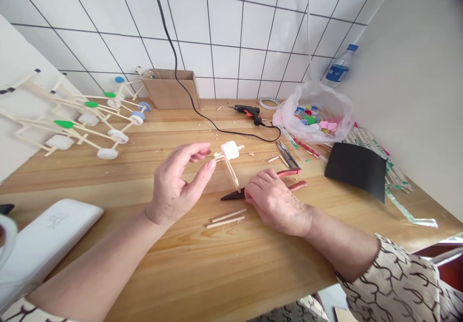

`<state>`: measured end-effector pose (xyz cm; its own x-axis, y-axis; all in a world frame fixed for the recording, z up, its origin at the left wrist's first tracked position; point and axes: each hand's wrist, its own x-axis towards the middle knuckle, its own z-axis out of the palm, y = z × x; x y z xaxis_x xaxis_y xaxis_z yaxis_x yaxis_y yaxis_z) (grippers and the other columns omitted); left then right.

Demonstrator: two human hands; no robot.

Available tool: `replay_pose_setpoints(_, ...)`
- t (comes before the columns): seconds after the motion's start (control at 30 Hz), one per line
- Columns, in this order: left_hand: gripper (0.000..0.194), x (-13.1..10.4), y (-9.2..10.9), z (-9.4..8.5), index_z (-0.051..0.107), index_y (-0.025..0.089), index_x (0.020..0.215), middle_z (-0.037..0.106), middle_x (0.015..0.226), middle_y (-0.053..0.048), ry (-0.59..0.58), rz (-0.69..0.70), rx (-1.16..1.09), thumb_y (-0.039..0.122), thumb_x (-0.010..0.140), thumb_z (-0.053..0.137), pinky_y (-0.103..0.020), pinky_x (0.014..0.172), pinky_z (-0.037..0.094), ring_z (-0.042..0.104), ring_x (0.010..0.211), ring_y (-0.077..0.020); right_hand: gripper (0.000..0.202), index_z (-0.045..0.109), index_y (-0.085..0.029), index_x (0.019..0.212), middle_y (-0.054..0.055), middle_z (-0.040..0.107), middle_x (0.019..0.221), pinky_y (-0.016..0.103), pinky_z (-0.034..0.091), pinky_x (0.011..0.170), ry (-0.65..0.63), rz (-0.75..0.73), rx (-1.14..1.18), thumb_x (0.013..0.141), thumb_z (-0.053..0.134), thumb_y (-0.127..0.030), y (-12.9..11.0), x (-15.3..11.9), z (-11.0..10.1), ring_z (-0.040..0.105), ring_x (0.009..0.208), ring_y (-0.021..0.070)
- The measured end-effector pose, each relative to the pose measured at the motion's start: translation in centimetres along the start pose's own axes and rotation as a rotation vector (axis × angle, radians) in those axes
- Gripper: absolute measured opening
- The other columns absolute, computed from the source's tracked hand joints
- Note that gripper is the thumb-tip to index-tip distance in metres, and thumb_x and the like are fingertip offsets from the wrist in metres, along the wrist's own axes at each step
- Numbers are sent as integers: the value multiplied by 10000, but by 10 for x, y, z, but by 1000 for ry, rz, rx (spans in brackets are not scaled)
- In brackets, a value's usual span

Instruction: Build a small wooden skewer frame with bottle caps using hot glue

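The small stick piece (232,172), with a squat white cap (230,150) on its crosspiece, stands over the middle of the desk (188,269), its lower end at the dark nose of the pliers (287,173); whether they touch is unclear. Two loose sticks (226,222) lie just in front. The desk is smooth, yellowish wood with long grain, dotted with pale crumbs.

Behind are small snips (285,154), a black glue gun (249,112) with an orange trigger, a ring of tape (268,107) and a cardboard box (173,93). A thin, crinkled plastic bag (338,102) of colourful caps sits at the right, near a curved black sheet (356,167) and paper-wrapped sticks. Stick frames with round white and blue wheels (107,154) stand at the left, beyond a glossy white case (54,225). Glossy white tiles (224,28) with dark joints cover the back wall.

The left hand (181,180) is raised beside the cap, its grip parted, thumb and fingers well spread with nothing held between them. The right hand (277,201) lies palm down, its grip bent closed over the middle of the red-handled pliers.
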<state>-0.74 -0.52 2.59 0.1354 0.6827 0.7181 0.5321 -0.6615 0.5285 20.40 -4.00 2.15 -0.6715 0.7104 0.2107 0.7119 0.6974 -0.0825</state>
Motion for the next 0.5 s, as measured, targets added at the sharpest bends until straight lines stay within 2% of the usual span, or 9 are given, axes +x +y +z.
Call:
replay_pose_setpoints(0.2, 221, -1, -3, -1, 609, 185, 1038, 688, 929, -50, 5, -47, 1, 236, 823, 597, -314, 783, 526, 636, 801, -158, 160, 502, -167, 707, 57, 563, 715, 339, 390, 718, -29, 40, 214, 812, 453, -57, 2, 1, -17, 448, 704, 176)
replay_pose_setpoints(0.3, 212, -1, -3, -2, 615, 185, 1030, 691, 917, -45, 17, -98, -18, 261, 833, 586, -315, 789, 526, 634, 802, -158, 165, 462, -186, 689, 33, 550, 704, 300, 421, 662, -34, 101, 463, 828, 450, -101, 7, -1, -35, 468, 679, 150)
replay_pose_setpoints(0.37, 213, -1, -3, -2, 621, 184, 1022, 694, 901, -41, 26, -138, -21, 279, 834, 586, -312, 792, 527, 636, 801, -160, 165, 462, -193, 692, 31, 567, 720, 282, 436, 612, -24, 168, 688, 857, 461, -192, 11, -4, -49, 504, 670, 142)
replay_pose_setpoints(0.43, 216, -1, -3, -1, 626, 184, 1012, 695, 894, -40, 33, -177, -29, 298, 833, 589, -306, 788, 532, 638, 802, -163, 240, 475, -201, 676, 31, 579, 718, 295, 453, 590, 92, 223, 901, 874, 493, -336, 20, -8, -62, 532, 646, 142)
replay_pose_setpoints(0.5, 222, -1, -5, 0, 630, 182, 1007, 695, 896, -43, 37, -202, -51, 313, 832, 591, -301, 781, 536, 640, 800, -165, 278, 514, -216, 680, 17, 567, 680, 308, 453, 580, 313, 247, 1016, 823, 583, -444, 33, -13, -71, 532, 612, 142)
